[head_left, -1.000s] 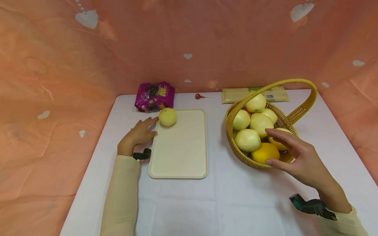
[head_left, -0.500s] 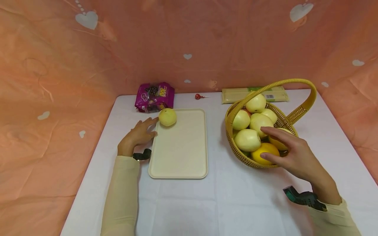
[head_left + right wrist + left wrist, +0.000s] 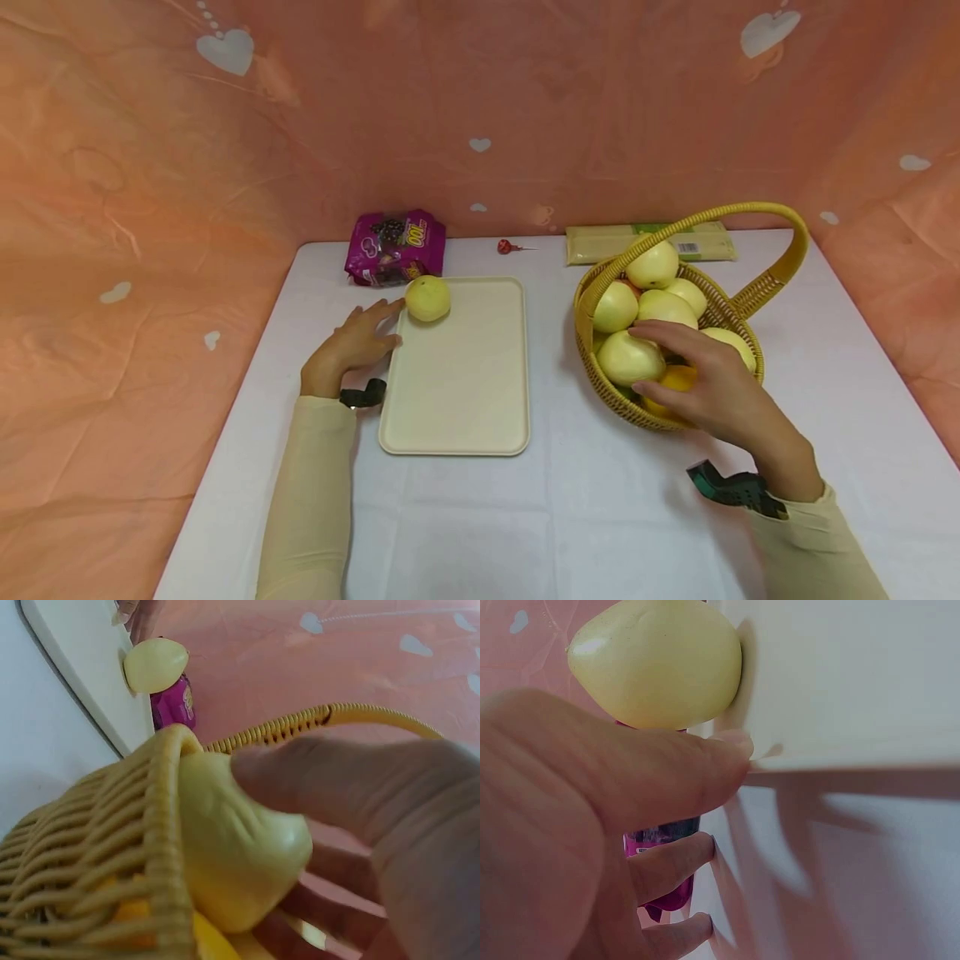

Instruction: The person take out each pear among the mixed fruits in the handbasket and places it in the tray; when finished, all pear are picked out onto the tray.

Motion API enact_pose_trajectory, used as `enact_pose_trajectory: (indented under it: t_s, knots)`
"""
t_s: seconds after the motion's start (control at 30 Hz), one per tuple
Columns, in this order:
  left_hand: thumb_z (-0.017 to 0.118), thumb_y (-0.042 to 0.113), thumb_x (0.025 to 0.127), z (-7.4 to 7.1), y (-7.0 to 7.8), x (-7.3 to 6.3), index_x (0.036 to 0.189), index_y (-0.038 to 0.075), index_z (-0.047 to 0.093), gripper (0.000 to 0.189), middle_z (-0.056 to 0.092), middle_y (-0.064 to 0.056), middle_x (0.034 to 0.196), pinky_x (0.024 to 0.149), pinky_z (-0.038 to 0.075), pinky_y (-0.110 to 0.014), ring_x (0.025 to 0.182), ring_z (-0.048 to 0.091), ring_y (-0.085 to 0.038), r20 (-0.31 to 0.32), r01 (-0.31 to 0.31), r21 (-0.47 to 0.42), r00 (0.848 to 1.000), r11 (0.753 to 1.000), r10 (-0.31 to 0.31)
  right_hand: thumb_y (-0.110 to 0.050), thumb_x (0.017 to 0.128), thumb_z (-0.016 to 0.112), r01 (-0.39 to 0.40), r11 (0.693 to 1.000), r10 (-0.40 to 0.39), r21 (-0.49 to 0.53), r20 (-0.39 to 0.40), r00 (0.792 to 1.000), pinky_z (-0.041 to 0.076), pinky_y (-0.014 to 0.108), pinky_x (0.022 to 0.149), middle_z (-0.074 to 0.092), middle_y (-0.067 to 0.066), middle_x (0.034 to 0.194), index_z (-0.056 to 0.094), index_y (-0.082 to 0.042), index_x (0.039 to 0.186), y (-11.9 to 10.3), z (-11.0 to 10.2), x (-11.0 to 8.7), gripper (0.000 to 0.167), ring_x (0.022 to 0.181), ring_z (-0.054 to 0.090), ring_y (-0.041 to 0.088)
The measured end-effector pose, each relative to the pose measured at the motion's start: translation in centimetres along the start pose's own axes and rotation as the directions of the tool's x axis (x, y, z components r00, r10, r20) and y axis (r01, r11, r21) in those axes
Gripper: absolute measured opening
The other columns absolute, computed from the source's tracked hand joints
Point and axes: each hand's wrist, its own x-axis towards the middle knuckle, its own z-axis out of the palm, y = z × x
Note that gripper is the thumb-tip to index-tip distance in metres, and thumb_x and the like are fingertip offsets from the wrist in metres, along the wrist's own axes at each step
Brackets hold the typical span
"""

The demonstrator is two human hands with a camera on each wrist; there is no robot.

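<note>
At the tray's left side, my left hand [image 3: 356,337] lies with fingers extended; its thumb [image 3: 712,769] touches the rim of the cream tray [image 3: 457,392]. A pale yellow-green apple [image 3: 427,298] sits in the tray's far left corner, just beyond that hand's fingertips. My right hand [image 3: 716,383] is over the wicker basket [image 3: 607,398], thumb and fingers spread around another pale apple [image 3: 628,358] at the front left. In the right wrist view, that apple [image 3: 232,847] lies between thumb and fingers, with a gap towards the palm. The hand partly covers an orange-yellow fruit [image 3: 671,387].
Several more pale apples [image 3: 652,265] fill the basket, whose tall handle [image 3: 780,242] arches over its right side. Behind stand a purple snack bag [image 3: 395,246], a small red item with a thin stick [image 3: 506,247], and a flat beige package [image 3: 600,243] behind the basket.
My right hand has moved left across the basket, from beside the orange-yellow fruit to around the front-left apple. The left hand and the apple on the tray have stayed put.
</note>
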Motion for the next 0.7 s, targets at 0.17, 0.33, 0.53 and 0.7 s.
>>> enact_pose_trajectory:
  t_s: [0.17,0.33,0.53,0.7]
  knots:
    - [0.059,0.027,0.11,0.0,0.1,0.0,0.175,0.019,0.028,0.073,0.014,-0.024,0.182,0.12,0.004,-0.092,0.165,0.0,-0.062,0.001,0.003,0.004,1.0,1.0,-0.003,-0.005,0.08,0.095,0.012,0.997,-0.007,-0.073,0.071,0.997,0.043,0.024,0.114,0.067,0.015,0.146,0.07,-0.011,0.143,-0.2,0.6,0.5,0.068,0.136,0.061,0.038]
    - [0.059,0.026,0.11,0.0,0.0,0.0,0.175,0.019,0.028,0.073,0.013,-0.024,0.183,0.119,0.003,-0.092,0.165,-0.001,-0.062,0.001,0.002,-0.005,1.0,1.0,-0.002,-0.001,0.076,0.095,0.068,0.985,-0.054,-0.161,0.088,0.995,0.047,0.051,0.105,0.061,0.016,0.145,0.066,-0.006,0.146,-0.1,1.4,0.7,0.076,0.135,0.056,0.038]
    - [0.06,0.026,0.109,0.0,0.0,0.0,0.175,0.018,0.029,0.073,0.015,-0.025,0.182,0.119,0.004,-0.092,0.165,0.0,-0.062,-0.001,-0.003,-0.009,1.0,1.0,0.003,0.004,0.07,0.095,0.086,0.976,-0.08,-0.2,0.036,0.996,0.049,0.054,0.1,0.059,0.021,0.139,0.065,-0.002,0.144,-0.4,1.8,0.5,0.079,0.126,0.056,0.041]
    - [0.059,0.026,0.109,0.0,0.1,0.1,0.175,0.019,0.029,0.073,0.016,-0.025,0.182,0.119,0.005,-0.092,0.165,0.001,-0.062,-0.004,-0.002,0.003,1.0,1.0,0.003,-0.002,0.072,0.093,-0.045,0.985,0.045,-0.165,-0.005,0.999,0.053,0.06,0.093,0.054,0.023,0.14,0.063,-0.005,0.146,-1.0,1.3,-0.1,0.08,0.122,0.056,0.043]
